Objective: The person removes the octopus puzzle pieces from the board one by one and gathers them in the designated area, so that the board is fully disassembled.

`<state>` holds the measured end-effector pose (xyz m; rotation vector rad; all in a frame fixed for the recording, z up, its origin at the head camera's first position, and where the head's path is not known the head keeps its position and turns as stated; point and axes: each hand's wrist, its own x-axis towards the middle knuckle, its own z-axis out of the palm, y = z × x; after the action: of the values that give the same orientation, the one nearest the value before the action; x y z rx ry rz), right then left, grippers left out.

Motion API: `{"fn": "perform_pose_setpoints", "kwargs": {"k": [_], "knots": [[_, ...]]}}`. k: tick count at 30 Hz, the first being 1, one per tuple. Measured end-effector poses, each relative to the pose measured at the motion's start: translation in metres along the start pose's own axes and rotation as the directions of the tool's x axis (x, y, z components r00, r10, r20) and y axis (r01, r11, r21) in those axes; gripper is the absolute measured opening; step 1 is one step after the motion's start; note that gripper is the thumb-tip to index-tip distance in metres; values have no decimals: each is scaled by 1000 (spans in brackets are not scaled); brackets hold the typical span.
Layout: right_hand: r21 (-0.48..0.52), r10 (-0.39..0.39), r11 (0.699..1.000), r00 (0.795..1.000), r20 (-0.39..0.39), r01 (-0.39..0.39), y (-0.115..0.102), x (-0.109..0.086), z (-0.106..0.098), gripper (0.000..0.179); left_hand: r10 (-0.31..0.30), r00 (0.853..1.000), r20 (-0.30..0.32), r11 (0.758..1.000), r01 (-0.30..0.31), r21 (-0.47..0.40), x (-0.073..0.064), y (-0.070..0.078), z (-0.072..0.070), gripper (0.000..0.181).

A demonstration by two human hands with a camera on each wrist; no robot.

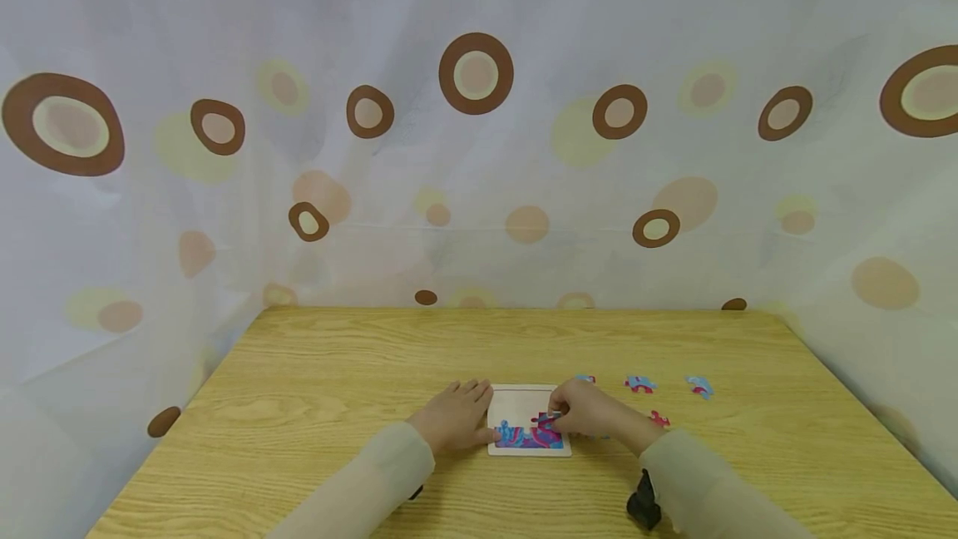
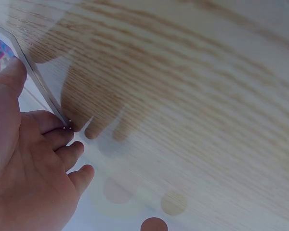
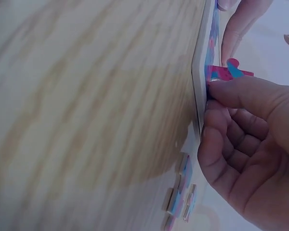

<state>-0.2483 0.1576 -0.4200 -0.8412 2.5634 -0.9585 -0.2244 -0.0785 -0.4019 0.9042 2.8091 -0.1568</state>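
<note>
A white puzzle frame (image 1: pixel 530 452) lies on the table, with joined blue, purple and pink pieces (image 1: pixel 516 439) along its near side. My left hand (image 1: pixel 455 417) rests at the frame's left edge, fingers extended and thumb on the lower left corner. The left wrist view shows that thumb (image 2: pixel 13 77) over the rim. Over the right part of the frame, my right hand (image 1: pixel 587 407) pinches a pink and blue jigsaw piece (image 3: pixel 231 72) between thumb and index finger. The piece is tilted up, close above the joined row. The frame's upper half shows its bare white base.
Several loose jigsaw pieces lie right of the frame, among them a blue and pink one (image 1: pixel 639 383), a far right one (image 1: pixel 699 387) and a red-pink one (image 1: pixel 659 418) by the right wrist. A patterned sheet (image 1: pixel 479 256) hangs behind the wooden table (image 1: pixel 337 356).
</note>
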Motion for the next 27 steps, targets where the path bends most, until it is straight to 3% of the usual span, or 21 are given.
{"fn": "perform_pose_setpoints", "kwargs": {"k": [7,14,18,23,27], "knots": [[57,14,998,1000,-7,-14,1,-4,-2,11,-7,1000,10,1000,7,-7,1,0,1,71],[157,-2,988,999,-42,9,11,-22,-28,13,-8,1000,14,1000,8,-6,3,0,4,72],[187,34,982,994,-102,-14,22,-38,-45,15,-10,1000,6,1000,10,-2,2,0,4,72],[187,88,981,973,-214,-48,40,-60,-63,26,-5,1000,8,1000,5,-2,3,-1,4,72],[219,91,975,962,-256,-34,57,-80,-76,21,-5,1000,11,1000,5,8,4,-2,5,72]]}}
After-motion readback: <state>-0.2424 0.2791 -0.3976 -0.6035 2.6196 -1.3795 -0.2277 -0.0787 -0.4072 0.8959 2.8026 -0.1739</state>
